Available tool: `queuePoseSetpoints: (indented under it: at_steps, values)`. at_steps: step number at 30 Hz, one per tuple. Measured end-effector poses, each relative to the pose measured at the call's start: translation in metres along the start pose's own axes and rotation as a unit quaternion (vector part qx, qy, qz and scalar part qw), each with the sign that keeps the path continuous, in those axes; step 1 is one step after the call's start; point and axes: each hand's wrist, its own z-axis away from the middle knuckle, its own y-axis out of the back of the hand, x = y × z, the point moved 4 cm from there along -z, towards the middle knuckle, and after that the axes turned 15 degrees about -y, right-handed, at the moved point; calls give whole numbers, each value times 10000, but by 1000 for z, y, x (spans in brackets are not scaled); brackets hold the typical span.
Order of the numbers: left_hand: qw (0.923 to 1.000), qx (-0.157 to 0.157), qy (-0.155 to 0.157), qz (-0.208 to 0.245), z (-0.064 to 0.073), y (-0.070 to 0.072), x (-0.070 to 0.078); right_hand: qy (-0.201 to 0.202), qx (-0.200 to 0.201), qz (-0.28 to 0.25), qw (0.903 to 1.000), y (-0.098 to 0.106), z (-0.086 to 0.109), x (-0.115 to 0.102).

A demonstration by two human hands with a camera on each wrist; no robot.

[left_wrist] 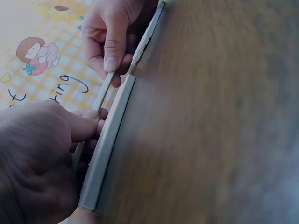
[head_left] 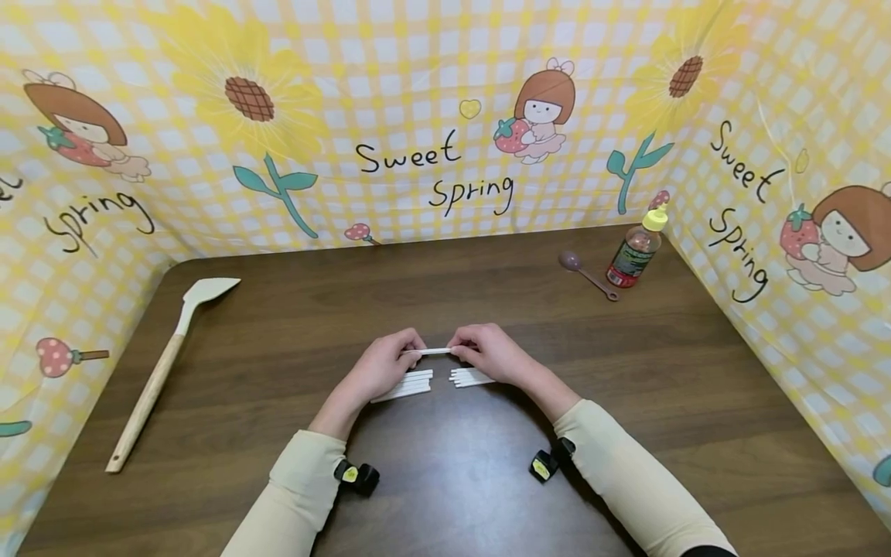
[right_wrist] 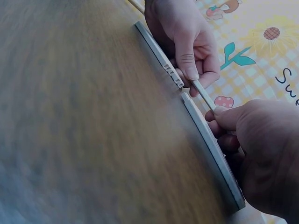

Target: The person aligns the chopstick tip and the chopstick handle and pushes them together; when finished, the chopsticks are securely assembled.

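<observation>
Between the two hands stretches a thin white stick (head_left: 435,351), gripped near both ends. My left hand (head_left: 383,362) pinches its left part between thumb and fingers, while my right hand (head_left: 496,354) pinches the right part. In the left wrist view, the bare middle of the stick (left_wrist: 103,92) runs between the two thumbs. Just nearer to me, a left row of white sticks (head_left: 416,384) lies side by side, partly under my left hand. A right row of similar sticks (head_left: 469,377) lies opposite, its far portion hidden by my right hand. A small gap separates the rows.
A white spatula with a wooden handle (head_left: 149,394) lies at the left of the brown table (head_left: 445,480). At the back right are a purple spoon (head_left: 590,276) and a bottle with a yellow cap (head_left: 635,251). Patterned yellow cloth (head_left: 390,85) encloses the back and sides.
</observation>
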Motion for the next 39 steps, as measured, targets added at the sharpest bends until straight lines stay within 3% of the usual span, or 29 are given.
queuePoseSetpoints:
  at_steps: [15, 26, 33, 39]
  values:
    - [9995, -153, 180, 203, 1, 7, -7, 30, -25, -196, 9998, 4, 0, 0]
    - [9991, 363, -215, -80, 1, 14, -7, -105, 343, -138, 9993, 8, 0, 4]
    - [9977, 633, 7, -259, 4, 20, -11, 49, 817, -405, 9958, 12, 0, 8]
    - [9953, 823, 286, -418, 9, 28, -21, -435, 1272, -709, 9884, 18, 0, 15]
